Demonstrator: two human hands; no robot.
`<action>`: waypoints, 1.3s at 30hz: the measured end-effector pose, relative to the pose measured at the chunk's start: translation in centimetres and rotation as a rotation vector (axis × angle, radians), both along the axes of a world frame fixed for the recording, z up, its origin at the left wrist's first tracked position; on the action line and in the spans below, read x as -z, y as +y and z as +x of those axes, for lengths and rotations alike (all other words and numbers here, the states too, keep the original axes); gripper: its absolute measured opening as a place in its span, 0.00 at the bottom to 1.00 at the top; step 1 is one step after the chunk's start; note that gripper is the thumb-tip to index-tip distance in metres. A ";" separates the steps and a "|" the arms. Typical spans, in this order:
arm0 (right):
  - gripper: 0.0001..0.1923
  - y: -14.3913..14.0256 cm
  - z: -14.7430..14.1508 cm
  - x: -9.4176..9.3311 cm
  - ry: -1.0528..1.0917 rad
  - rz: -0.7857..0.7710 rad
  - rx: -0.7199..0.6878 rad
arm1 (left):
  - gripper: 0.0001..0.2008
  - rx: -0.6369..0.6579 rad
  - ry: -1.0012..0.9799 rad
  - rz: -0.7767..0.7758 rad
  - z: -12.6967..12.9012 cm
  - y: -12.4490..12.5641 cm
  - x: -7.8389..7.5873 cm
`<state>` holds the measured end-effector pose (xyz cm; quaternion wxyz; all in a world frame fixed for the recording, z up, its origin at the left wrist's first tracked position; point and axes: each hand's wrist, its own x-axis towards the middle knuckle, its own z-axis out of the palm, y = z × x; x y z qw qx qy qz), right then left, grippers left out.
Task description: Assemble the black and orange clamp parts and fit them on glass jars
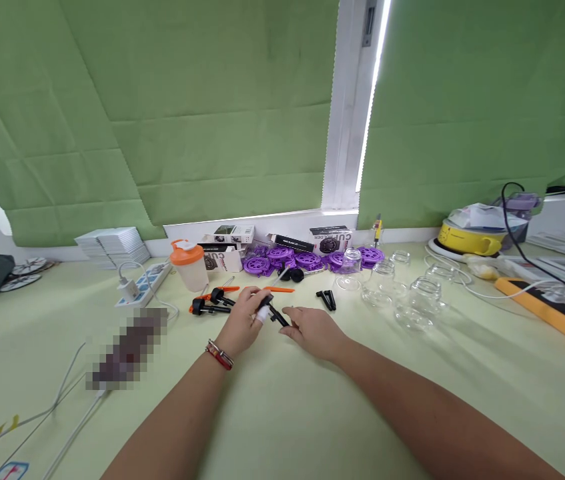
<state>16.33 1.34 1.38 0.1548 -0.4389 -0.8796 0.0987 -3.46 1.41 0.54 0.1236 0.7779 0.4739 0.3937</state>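
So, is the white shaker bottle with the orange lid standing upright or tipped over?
Upright. The white shaker bottle stands on its base on the pale green table, its orange lid on top, beyond the left hand.

orange-lidded shaker [191, 265], purple discs [282, 259], glass jars [415, 295], power strip [142, 283], yellow pot [471, 238] on table.

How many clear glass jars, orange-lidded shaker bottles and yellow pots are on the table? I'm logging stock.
Clear glass jars: 6, though they overlap, so approximate
Orange-lidded shaker bottle: 1
Yellow pot: 1
Total: 8
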 end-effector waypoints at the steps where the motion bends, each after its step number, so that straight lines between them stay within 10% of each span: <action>1: 0.20 0.1 0.1 0.2 0.022 -0.008 0.001 | 0.19 -0.064 -0.009 0.021 -0.5 0.4 0.1; 13: 0.14 0.6 0.3 1.4 -0.039 -0.038 -0.042 | 0.18 -0.779 0.108 0.095 -6.8 3.7 1.0; 39: 0.10 0.7 0.8 1.5 -0.093 -0.065 -0.112 | 0.22 -0.818 0.525 0.076 -6.2 4.3 2.3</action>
